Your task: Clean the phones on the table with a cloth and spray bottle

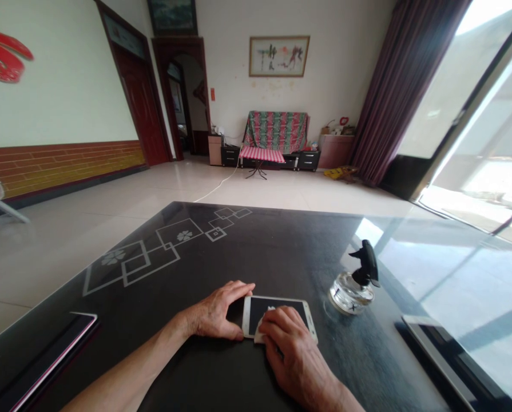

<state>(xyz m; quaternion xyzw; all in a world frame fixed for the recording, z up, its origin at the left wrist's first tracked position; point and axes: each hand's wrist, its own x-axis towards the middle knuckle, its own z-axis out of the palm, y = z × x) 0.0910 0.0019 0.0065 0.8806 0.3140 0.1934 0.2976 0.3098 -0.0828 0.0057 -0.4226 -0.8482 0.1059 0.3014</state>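
Pressing white cloth (259, 337) onto phone (257, 315), right hand (296, 350) grasping cloth under bent fingers. Left hand (215, 312) spread, unclenched, thumb and fingertips at phone's left corners. Phone flat on black table (281, 252), between hands. Spray bottle (350, 294) upright, right of phone. Dark-screened device (45, 355) farther left, silver-edged device (455, 355) farther right.

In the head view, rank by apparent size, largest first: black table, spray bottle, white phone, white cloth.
1. Black table, by far
2. White phone and spray bottle: too alike to rank; the right hand partly covers the phone
3. White cloth, only a little showing
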